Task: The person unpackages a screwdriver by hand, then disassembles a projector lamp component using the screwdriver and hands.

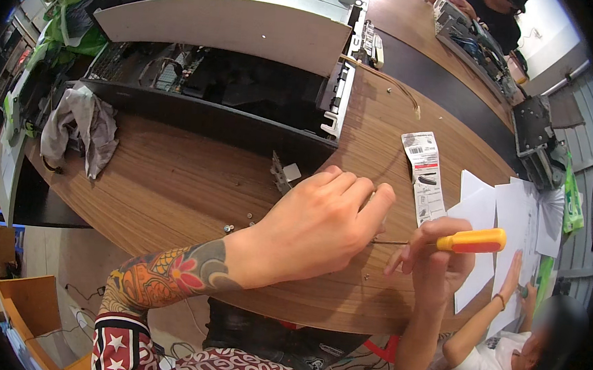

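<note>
A screwdriver (471,240) with a rounded yellow plastic handle inlaid with red and a thin metal shaft is held in the right hand (437,260), nearly sideways, its shaft pointing left toward the left hand (314,227). A small silver-grey metal bracket (279,175) with a pale flat tab sits at a slant on the brown wood-grain table (174,166), just beyond the left hand; whether they touch is unclear.

Whatever the left fingers (376,206) may hold is hidden.
</note>
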`<act>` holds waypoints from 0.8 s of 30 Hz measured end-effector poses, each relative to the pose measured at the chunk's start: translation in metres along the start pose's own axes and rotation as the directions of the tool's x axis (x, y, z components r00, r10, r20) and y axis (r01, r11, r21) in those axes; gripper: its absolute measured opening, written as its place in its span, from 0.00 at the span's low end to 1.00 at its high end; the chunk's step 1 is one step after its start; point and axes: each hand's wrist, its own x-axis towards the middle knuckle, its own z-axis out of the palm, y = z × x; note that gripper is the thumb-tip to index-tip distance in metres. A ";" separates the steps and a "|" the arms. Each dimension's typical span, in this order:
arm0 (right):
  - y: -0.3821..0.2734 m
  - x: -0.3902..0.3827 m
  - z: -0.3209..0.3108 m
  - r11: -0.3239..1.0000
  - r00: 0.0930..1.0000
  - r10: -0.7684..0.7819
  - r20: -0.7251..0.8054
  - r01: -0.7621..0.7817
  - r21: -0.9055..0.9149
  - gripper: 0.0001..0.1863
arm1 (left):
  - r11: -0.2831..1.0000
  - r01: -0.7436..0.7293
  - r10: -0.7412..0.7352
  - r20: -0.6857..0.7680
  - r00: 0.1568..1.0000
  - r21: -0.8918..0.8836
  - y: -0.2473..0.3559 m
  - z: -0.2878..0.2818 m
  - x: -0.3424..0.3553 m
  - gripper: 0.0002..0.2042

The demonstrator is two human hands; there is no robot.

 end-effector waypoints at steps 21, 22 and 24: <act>0.008 0.006 -0.004 0.935 0.919 -0.335 0.207 0.352 -0.046 0.21 | 1.000 -0.013 0.013 -0.023 1.000 -0.004 -0.001 0.002 -0.001 0.17; 0.008 0.002 -0.004 0.948 0.943 -0.288 0.165 0.305 -0.088 0.20 | 1.000 -0.009 0.009 -0.022 1.000 -0.002 -0.002 0.002 -0.001 0.17; 0.005 0.001 -0.003 0.959 0.963 -0.240 0.120 0.255 -0.127 0.19 | 1.000 -0.009 0.009 -0.014 1.000 0.000 -0.003 0.002 -0.002 0.17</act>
